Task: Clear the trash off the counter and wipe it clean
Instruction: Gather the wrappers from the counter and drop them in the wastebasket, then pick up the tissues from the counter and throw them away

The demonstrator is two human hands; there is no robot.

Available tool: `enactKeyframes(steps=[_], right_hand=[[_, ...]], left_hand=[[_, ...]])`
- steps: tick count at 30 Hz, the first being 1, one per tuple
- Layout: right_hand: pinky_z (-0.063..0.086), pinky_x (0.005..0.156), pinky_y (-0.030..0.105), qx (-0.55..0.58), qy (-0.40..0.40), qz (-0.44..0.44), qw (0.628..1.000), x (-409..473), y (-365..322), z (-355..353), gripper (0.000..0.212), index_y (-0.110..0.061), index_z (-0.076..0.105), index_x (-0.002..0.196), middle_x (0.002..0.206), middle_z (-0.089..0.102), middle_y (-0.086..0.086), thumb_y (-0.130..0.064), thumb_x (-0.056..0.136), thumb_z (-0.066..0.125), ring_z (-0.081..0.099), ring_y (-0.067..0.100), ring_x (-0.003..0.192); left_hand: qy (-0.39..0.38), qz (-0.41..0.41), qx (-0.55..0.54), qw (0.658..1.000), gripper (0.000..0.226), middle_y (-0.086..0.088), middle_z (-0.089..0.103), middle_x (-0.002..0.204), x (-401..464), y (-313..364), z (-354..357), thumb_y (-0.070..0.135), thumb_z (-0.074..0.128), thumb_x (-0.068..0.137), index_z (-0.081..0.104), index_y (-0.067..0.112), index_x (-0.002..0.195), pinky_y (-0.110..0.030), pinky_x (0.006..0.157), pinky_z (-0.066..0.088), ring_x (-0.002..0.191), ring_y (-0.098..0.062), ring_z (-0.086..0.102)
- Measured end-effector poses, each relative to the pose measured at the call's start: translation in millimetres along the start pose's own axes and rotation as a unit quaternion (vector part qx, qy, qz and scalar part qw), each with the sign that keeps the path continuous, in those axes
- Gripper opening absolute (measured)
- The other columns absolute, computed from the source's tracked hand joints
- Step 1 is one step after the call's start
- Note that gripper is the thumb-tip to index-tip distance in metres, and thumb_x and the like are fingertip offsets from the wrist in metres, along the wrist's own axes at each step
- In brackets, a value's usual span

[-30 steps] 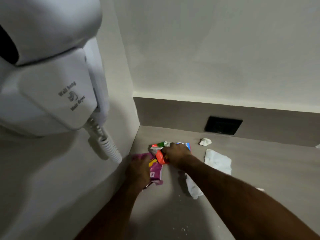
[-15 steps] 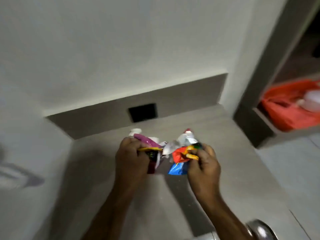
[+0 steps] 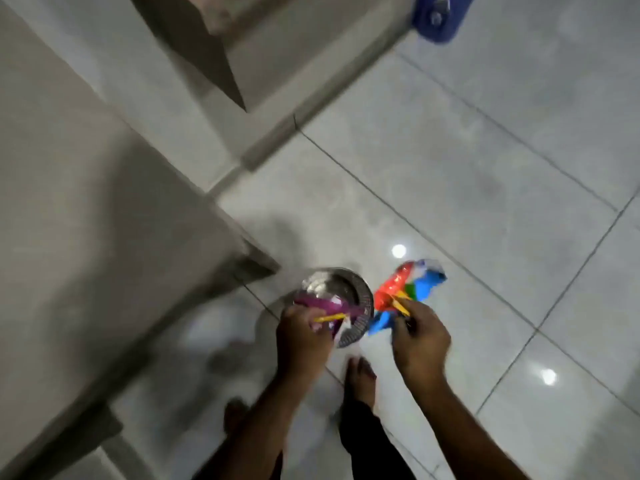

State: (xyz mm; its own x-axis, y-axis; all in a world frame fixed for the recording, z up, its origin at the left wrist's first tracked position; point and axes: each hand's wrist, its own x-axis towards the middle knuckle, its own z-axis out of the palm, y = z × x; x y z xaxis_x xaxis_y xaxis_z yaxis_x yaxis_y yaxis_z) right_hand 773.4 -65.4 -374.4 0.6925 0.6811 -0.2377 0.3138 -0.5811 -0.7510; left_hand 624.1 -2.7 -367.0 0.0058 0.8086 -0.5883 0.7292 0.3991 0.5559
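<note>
Head view: left hand clamped on purple wrappers, held right over the metal bin on the floor — likely ready to drop. Right hand pinches red-and-blue wrappers beside the bin — probably next in.

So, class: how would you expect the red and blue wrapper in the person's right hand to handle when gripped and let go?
The red and blue wrapper looks crumpled and creased, so it is probably thin and floppy. The right hand holds it pinched at one end only, so it is likely very light. Released, it might flutter wide of the metal bin.
</note>
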Motion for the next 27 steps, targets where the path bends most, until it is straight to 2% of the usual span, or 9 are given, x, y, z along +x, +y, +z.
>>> enactKeyframes(steps=[2, 5, 10, 12, 14, 16, 19, 23, 27], right_hand=[[0.040, 0.085, 0.012, 0.017, -0.059, 0.048, 0.997, 18, 45, 47, 0.029, -0.004, 0.076, 0.101, 0.100, 0.076, 0.015, 0.010, 0.078, 0.067, 0.071, 0.029, 0.096], [0.038, 0.074, 0.011, -0.018, -0.149, 0.093, 0.984, 42, 93, 112, 0.030, -0.011, 0.076, 0.103, 0.094, 0.077, 0.012, 0.001, 0.078, 0.064, 0.069, 0.026, 0.088], [0.050, 0.071, 0.017, -0.126, -0.292, 0.122, 0.940, 86, 151, 193, 0.018, -0.004, 0.068, 0.106, 0.096, 0.076, 0.011, -0.008, 0.088, 0.064, 0.063, 0.028, 0.102], [0.047, 0.078, 0.015, -0.137, -0.339, 0.112, 0.924, 98, 168, 218, 0.026, 0.001, 0.061, 0.120, 0.115, 0.071, 0.016, -0.007, 0.096, 0.055, 0.055, 0.032, 0.120], [0.035, 0.101, 0.021, -0.063, -0.385, 0.163, 0.906, 102, 173, 230, 0.044, -0.001, 0.046, 0.140, 0.146, 0.048, 0.018, -0.006, 0.097, 0.053, 0.041, 0.032, 0.137], [0.027, 0.112, 0.033, -0.076, -0.405, 0.159, 0.897, 102, 174, 229, 0.048, -0.001, 0.038, 0.145, 0.151, 0.042, 0.020, -0.004, 0.098, 0.048, 0.036, 0.033, 0.140], [0.044, 0.099, 0.036, -0.028, -0.331, 0.204, 0.921, 94, 151, 205, 0.040, -0.003, 0.050, 0.135, 0.130, 0.060, 0.022, -0.001, 0.095, 0.051, 0.055, 0.037, 0.122], [0.046, 0.092, 0.026, -0.010, -0.287, 0.184, 0.940, 73, 93, 132, 0.036, -0.011, 0.066, 0.122, 0.121, 0.069, 0.012, -0.002, 0.089, 0.054, 0.062, 0.028, 0.113], [0.046, 0.105, 0.041, 0.049, -0.187, 0.136, 0.972, 43, 8, 40, 0.035, -0.012, 0.067, 0.123, 0.125, 0.068, 0.009, -0.001, 0.093, 0.050, 0.061, 0.023, 0.117]], left_hand=[[-0.019, -0.053, 0.024, 0.998, 0.025, -0.010, 0.079, 0.094, 53, -28, 42, 0.022, 0.083, 0.070, 0.080, 0.012, 0.092, -0.022, 0.073, 0.054, 0.089, -0.022, 0.072], [-0.018, -0.104, 0.042, 0.994, 0.022, -0.011, 0.079, 0.096, 120, -58, 92, 0.019, 0.079, 0.074, 0.079, 0.009, 0.093, -0.019, 0.072, 0.043, 0.089, -0.025, 0.071], [-0.070, -0.207, -0.012, 0.976, 0.026, -0.018, 0.074, 0.111, 190, -103, 160, 0.008, 0.064, 0.087, 0.071, 0.002, 0.110, -0.040, 0.094, 0.057, 0.102, -0.033, 0.069], [-0.144, -0.238, -0.070, 0.958, 0.038, -0.021, 0.064, 0.130, 205, -112, 172, 0.010, 0.055, 0.094, 0.058, 0.008, 0.132, -0.045, 0.101, 0.051, 0.118, -0.037, 0.061], [-0.200, -0.245, -0.092, 0.944, 0.047, -0.015, 0.054, 0.142, 211, -115, 173, 0.015, 0.046, 0.100, 0.044, 0.026, 0.145, -0.048, 0.106, 0.044, 0.129, -0.035, 0.052], [-0.204, -0.191, -0.038, 0.959, 0.044, -0.013, 0.060, 0.136, 212, -116, 165, 0.014, 0.045, 0.100, 0.049, 0.027, 0.142, -0.043, 0.104, 0.047, 0.125, -0.033, 0.055], [-0.160, -0.081, 0.097, 0.979, 0.034, -0.015, 0.070, 0.121, 189, -101, 140, 0.011, 0.050, 0.096, 0.064, 0.016, 0.127, -0.039, 0.103, 0.050, 0.114, -0.033, 0.062], [-0.097, 0.040, 0.154, 0.983, 0.042, -0.018, 0.061, 0.134, 130, -45, 92, 0.008, 0.048, 0.091, 0.056, 0.008, 0.133, -0.040, 0.106, 0.045, 0.125, -0.034, 0.056], [-0.079, 0.195, 0.156, 0.965, 0.059, -0.017, 0.040, 0.154, 49, 30, 28, 0.003, 0.055, 0.089, 0.042, 0.008, 0.146, -0.044, 0.117, 0.036, 0.142, -0.032, 0.037]])
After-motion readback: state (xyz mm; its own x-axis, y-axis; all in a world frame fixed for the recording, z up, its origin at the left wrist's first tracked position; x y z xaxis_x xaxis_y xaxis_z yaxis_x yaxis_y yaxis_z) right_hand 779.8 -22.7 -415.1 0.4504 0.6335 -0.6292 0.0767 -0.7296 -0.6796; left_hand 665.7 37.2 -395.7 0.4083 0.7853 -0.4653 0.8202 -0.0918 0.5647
